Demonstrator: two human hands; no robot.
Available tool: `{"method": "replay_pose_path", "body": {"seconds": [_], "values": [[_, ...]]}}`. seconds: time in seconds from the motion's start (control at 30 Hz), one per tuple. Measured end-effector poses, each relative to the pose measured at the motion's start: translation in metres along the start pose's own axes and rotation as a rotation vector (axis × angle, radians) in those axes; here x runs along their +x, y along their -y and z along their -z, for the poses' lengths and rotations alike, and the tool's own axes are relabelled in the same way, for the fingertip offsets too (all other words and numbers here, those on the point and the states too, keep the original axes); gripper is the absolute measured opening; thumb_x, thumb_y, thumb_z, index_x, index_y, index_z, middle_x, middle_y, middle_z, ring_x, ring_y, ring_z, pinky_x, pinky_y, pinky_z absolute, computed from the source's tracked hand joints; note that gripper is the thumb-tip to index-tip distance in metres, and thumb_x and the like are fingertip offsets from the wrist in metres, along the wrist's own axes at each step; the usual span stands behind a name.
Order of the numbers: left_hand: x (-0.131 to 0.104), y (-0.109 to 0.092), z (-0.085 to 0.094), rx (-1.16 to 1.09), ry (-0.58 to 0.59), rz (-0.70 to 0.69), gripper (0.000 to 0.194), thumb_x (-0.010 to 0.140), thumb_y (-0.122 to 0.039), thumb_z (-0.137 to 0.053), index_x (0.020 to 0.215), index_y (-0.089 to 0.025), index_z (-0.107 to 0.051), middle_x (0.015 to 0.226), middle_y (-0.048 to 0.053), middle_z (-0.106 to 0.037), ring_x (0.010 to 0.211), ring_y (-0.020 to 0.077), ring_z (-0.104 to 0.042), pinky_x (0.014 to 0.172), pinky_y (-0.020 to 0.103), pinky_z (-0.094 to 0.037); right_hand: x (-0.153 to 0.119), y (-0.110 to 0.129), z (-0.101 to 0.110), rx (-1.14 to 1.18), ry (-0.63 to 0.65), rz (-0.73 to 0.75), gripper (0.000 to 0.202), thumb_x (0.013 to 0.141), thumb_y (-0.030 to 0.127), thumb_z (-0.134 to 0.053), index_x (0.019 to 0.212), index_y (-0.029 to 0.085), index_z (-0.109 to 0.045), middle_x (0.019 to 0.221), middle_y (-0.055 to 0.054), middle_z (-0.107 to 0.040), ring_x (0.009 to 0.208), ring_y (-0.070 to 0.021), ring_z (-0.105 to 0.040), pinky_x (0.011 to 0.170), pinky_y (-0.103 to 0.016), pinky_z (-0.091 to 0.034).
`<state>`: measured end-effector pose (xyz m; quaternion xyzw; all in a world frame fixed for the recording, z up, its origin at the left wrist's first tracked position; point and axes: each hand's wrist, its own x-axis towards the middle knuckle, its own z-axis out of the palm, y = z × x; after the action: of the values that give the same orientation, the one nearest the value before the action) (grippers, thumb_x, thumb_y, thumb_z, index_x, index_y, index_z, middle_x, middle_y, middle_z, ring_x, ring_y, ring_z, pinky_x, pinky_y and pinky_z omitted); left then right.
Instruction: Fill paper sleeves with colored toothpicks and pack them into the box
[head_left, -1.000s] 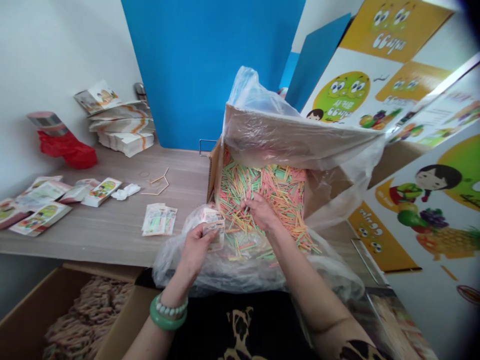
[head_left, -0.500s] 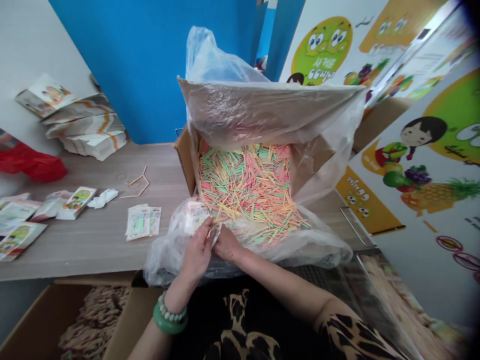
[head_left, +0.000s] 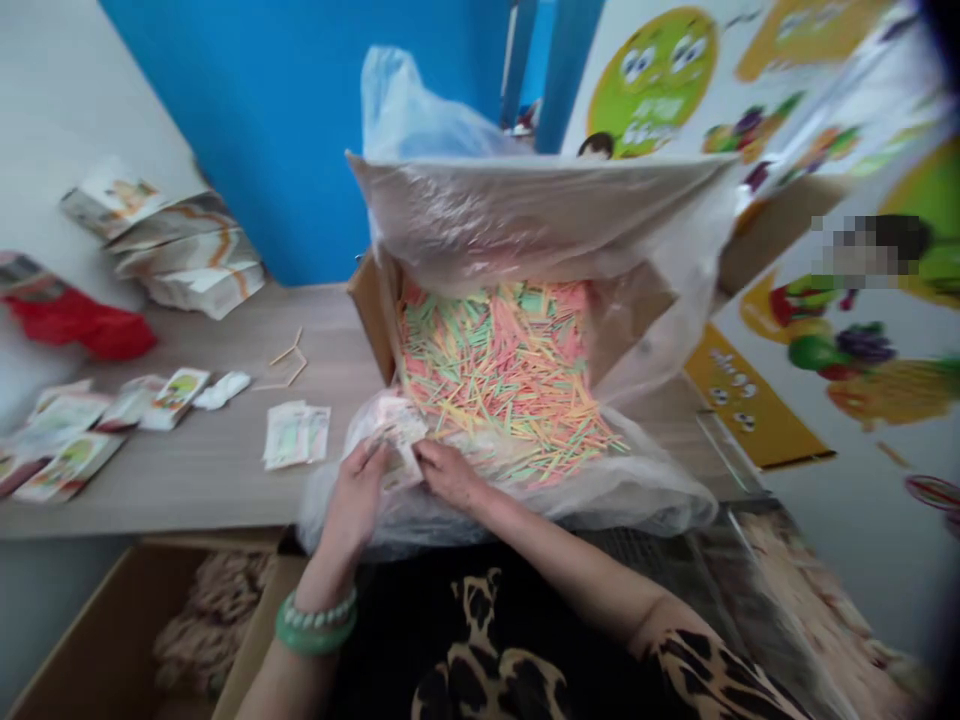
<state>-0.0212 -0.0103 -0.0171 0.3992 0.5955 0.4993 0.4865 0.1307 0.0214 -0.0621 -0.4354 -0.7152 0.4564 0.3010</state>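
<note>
A cardboard box (head_left: 371,315) lined with a clear plastic bag (head_left: 645,500) holds a heap of pink, green and yellow sticks (head_left: 510,370). At its front left edge, my left hand (head_left: 360,490) and my right hand (head_left: 450,475) hold a small printed packet (head_left: 405,440) between them, over the bag. The fingers of both hands are closed on its sides; the packet is blurred. On the table to the left, small packets of coloured sticks (head_left: 297,434) lie flat, overlapping each other.
Printed cartons (head_left: 176,398) and a crumpled white wrapper (head_left: 222,390) lie at the left. Behind them are stacked flat boxes (head_left: 202,260) and a red cloth (head_left: 90,325). Bent sticks (head_left: 289,360) rest on the table (head_left: 225,470). An open carton (head_left: 97,620) stands below.
My hands have moved apart, the left one to the left, and the packet between them shows more of its face. The view has shifted slightly.
</note>
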Motion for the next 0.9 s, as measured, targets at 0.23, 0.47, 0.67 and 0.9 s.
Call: {"method": "replay_pose_path", "body": {"seconds": [0.23,0.47,0.67,0.9], "values": [[0.0,0.003,0.007,-0.049,0.024,0.11,0.029,0.068,-0.042,-0.077,0.069,-0.016,-0.065,0.061,-0.002,-0.058,0.061,0.0141,-0.053,0.06,0.026,-0.041,0.0,0.001,0.015,0.243,-0.109,0.007,0.011,0.083,0.024,-0.049,0.083,0.023,-0.06,0.077,0.001,-0.064,0.078,-0.0181,-0.06,0.078,-0.031,-0.043],[0.002,0.006,-0.004,0.245,0.148,-0.17,0.019,0.079,-0.035,-0.06,0.075,-0.017,-0.066,0.074,0.0,-0.061,0.075,0.0157,-0.053,0.072,0.027,-0.041,0.012,0.039,0.053,0.787,-0.313,0.029,0.01,0.083,0.029,-0.06,0.09,0.023,-0.061,0.072,0.004,-0.062,0.073,-0.0161,-0.066,0.08,-0.034,-0.049],[-0.004,0.006,-0.014,0.261,0.145,-0.053,0.035,0.072,-0.04,-0.066,0.054,-0.019,-0.044,0.055,-0.005,-0.037,0.057,0.0104,-0.034,0.054,0.024,-0.026,0.014,0.069,0.049,0.931,-0.253,0.018,0.012,0.083,0.031,-0.064,0.091,0.024,-0.06,0.073,0.004,-0.062,0.077,-0.0165,-0.067,0.075,-0.032,-0.051],[-0.007,-0.003,-0.015,0.201,0.15,-0.016,0.039,0.068,-0.044,-0.068,0.053,-0.019,-0.043,0.055,-0.006,-0.032,0.056,0.0086,-0.028,0.052,0.024,-0.021,0.012,0.074,0.035,0.757,-0.278,0.117,0.006,0.089,0.029,-0.059,0.091,0.024,-0.061,0.075,0.003,-0.065,0.079,-0.0163,-0.068,0.083,-0.034,-0.05]]}}
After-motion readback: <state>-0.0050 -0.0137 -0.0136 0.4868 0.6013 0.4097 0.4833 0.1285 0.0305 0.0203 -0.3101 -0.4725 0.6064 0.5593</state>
